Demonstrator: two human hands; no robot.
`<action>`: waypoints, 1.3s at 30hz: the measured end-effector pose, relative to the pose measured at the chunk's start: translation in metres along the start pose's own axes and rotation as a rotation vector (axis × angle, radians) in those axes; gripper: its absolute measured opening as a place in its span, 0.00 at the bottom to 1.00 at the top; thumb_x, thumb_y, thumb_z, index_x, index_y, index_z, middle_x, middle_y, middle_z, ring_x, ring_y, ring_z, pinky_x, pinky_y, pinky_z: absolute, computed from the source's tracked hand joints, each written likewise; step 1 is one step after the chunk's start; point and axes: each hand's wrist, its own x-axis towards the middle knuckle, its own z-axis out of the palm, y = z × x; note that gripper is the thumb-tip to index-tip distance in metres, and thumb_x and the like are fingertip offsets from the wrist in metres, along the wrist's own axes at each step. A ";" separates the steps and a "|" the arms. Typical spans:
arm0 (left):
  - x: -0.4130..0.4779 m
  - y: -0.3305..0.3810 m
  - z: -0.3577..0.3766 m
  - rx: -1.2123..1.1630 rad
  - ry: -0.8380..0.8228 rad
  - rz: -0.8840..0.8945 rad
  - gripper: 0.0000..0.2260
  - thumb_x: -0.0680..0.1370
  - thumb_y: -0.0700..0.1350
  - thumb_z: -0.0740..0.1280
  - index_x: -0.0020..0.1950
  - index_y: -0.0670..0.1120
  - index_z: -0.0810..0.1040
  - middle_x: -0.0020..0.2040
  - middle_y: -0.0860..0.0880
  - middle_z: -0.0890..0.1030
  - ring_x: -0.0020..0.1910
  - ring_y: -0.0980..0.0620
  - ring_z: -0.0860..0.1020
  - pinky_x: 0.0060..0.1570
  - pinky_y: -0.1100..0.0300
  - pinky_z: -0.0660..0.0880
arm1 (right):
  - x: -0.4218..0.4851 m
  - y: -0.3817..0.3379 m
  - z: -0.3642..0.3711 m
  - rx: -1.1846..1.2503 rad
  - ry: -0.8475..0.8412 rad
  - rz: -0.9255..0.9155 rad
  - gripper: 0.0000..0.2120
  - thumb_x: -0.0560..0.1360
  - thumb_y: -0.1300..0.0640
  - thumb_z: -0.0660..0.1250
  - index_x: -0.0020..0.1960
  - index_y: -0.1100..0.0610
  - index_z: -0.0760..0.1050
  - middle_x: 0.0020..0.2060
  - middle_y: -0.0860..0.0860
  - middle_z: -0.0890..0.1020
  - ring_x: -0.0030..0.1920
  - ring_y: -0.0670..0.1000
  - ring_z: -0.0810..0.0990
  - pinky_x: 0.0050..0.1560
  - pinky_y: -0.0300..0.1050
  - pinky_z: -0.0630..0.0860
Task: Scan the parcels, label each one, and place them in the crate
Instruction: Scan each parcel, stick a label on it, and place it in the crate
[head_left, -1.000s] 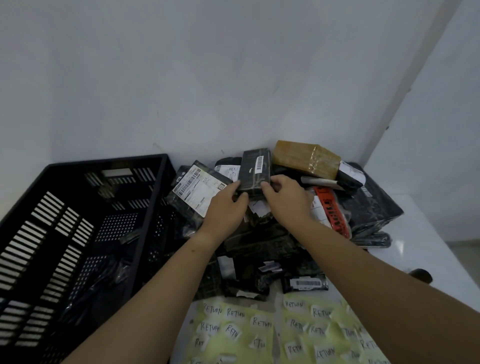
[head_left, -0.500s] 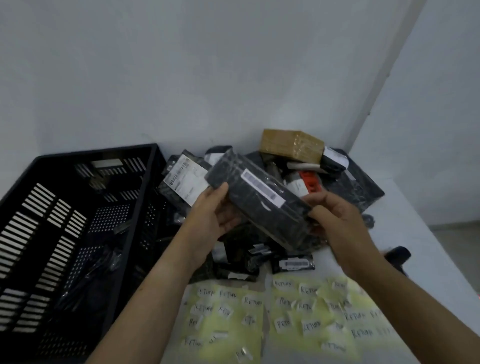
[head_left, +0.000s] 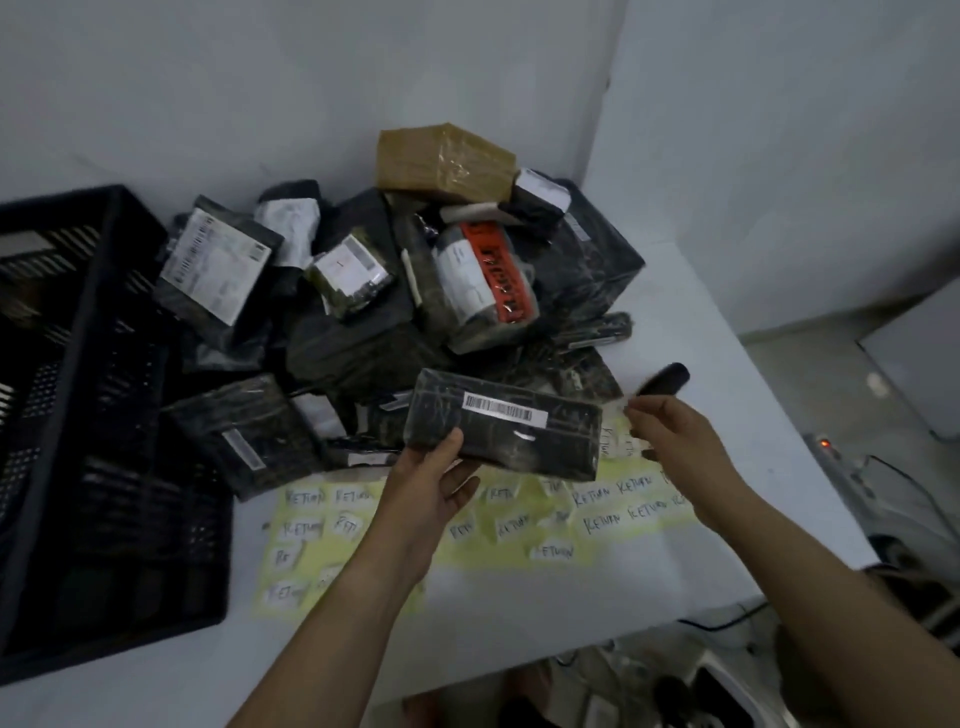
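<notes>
While the left hand (head_left: 436, 491) held one black parcel (head_left: 501, 423) barcode-up, the right hand (head_left: 675, 439) hovered empty near a dark handheld object (head_left: 669, 378).
Left fingers (head_left: 465, 480) clasped the parcel's near corner, thumb on top, holding it level above the surface (head_left: 519, 623) and the RETURN labels (head_left: 618, 491), likely so its barcode strip (head_left: 505, 410) faced up for scanning. Right fingers (head_left: 641, 410) were loosely bent round nothing. The crate (head_left: 156, 519) stood well to the left, beside the parcel pile (head_left: 363, 338).

Head-worn view, angled steeply down — close over table (head_left: 519, 623), facing wall corner
</notes>
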 end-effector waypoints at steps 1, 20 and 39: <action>0.003 -0.005 0.004 -0.009 0.025 -0.005 0.15 0.81 0.46 0.68 0.68 0.49 0.77 0.61 0.49 0.84 0.53 0.52 0.85 0.50 0.55 0.77 | 0.011 0.013 -0.005 -0.090 0.042 -0.001 0.11 0.79 0.53 0.67 0.61 0.52 0.77 0.53 0.50 0.83 0.48 0.50 0.81 0.44 0.46 0.78; -0.001 -0.008 0.013 -0.280 0.198 0.018 0.05 0.82 0.41 0.61 0.50 0.46 0.76 0.39 0.49 0.84 0.50 0.47 0.83 0.54 0.51 0.77 | 0.110 0.097 -0.034 -0.717 0.079 0.050 0.26 0.74 0.50 0.70 0.67 0.58 0.67 0.44 0.54 0.77 0.45 0.60 0.79 0.45 0.51 0.75; -0.049 0.049 -0.089 -0.336 0.172 0.196 0.11 0.81 0.35 0.55 0.56 0.38 0.76 0.44 0.42 0.85 0.50 0.42 0.82 0.45 0.54 0.84 | -0.125 -0.068 0.040 0.116 -0.215 -0.174 0.17 0.77 0.43 0.63 0.49 0.57 0.76 0.29 0.54 0.75 0.27 0.52 0.68 0.27 0.45 0.66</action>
